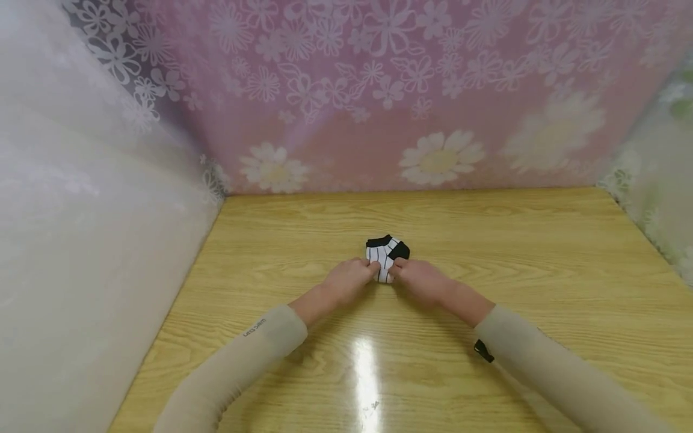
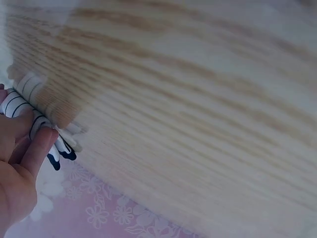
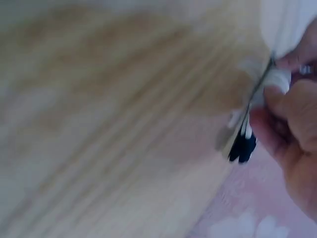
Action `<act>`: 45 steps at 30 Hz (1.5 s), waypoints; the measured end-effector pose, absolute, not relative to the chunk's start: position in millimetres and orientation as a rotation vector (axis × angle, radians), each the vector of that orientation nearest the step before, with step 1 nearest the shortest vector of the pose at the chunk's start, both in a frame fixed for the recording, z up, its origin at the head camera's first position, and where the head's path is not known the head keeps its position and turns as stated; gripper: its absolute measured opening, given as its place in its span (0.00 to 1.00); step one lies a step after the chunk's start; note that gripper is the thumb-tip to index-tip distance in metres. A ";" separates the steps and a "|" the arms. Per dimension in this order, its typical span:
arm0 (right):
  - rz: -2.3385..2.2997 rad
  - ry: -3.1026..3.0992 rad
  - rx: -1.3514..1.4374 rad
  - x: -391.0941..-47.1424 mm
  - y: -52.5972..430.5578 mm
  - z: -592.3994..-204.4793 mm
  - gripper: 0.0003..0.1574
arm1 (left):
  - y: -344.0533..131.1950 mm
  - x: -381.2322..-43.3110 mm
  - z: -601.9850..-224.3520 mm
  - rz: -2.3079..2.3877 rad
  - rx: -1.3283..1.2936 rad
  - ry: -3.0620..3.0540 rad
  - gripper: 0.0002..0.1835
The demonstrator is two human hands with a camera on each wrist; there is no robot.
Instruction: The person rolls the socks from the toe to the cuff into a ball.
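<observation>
A pair of white socks (image 1: 381,255) with thin black stripes, black cuffs and a black heel lies on the table, folded small. My left hand (image 1: 351,279) pinches the near left side between thumb and fingers. On the near right side, just below the black heel, my right hand (image 1: 422,279) pinches the fabric. In the left wrist view the striped socks (image 2: 17,104) show as layers between thumb and fingers. The right wrist view is blurred, but the black part of the socks (image 3: 242,148) sticks out beyond the fingers.
The wood-grain table (image 1: 271,240) meets a pink flowered wall covering (image 1: 346,120) at the back. Pale walls stand at the left (image 1: 97,210) and right (image 1: 660,162). A small black object (image 1: 483,350) shows beside the right sleeve (image 1: 541,355).
</observation>
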State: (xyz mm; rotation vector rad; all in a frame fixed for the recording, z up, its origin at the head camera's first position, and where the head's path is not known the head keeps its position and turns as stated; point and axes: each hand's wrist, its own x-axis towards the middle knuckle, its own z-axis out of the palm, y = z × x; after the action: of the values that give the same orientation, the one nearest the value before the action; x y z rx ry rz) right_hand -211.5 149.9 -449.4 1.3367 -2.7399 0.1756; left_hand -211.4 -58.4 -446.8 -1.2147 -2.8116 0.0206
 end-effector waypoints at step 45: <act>0.263 -2.761 1.140 -218.4 137.7 -448.3 0.02 | -50.7 -225.2 -440.1 0.195 -1.235 -2.726 0.08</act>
State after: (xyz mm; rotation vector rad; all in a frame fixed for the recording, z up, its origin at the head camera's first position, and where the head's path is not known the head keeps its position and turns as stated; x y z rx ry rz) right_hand -218.4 137.7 -448.3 1.1401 -2.7606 0.2629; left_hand -225.2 -50.7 -440.1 -1.2354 -2.7255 0.1947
